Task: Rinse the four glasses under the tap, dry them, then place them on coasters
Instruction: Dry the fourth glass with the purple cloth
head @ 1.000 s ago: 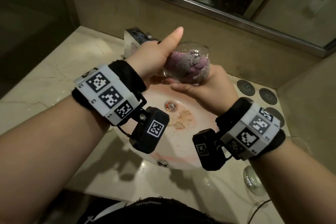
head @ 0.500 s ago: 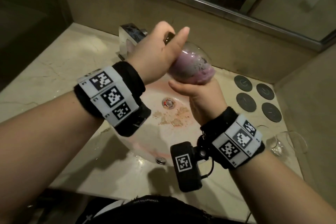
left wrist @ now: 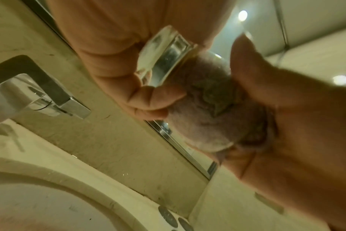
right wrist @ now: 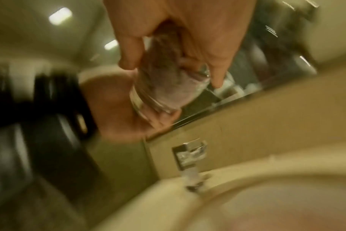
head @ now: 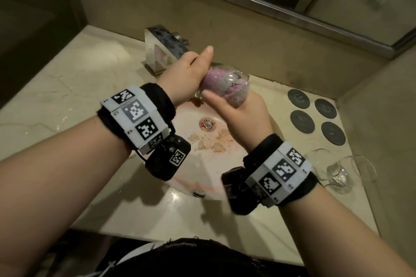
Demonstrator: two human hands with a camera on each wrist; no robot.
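A clear glass [head: 227,85] lies tilted on its side above the basin, stuffed with a pink and grey cloth [head: 221,81]. My left hand [head: 186,76] grips its thick base [left wrist: 164,57], thumb stretched along the top. My right hand [head: 240,114] wraps the mouth end from below, fingers lying along the glass wall [right wrist: 168,84]; the cloth [left wrist: 207,112] bulges out into that palm. Several dark round coasters [head: 299,99] lie bare on the counter at the right. Two more glasses [head: 337,173] stand near the right wrist.
The chrome tap [head: 164,47] stands just behind my left hand. The round basin [head: 209,177] has brown stains near its drain [head: 208,123]. A wall with a mirror [head: 258,0] closes the back, and a side wall closes the right.
The glass has tipped from nearly upright to lying sideways, base towards the left. My right wrist has turned under it while both hands kept their hold.
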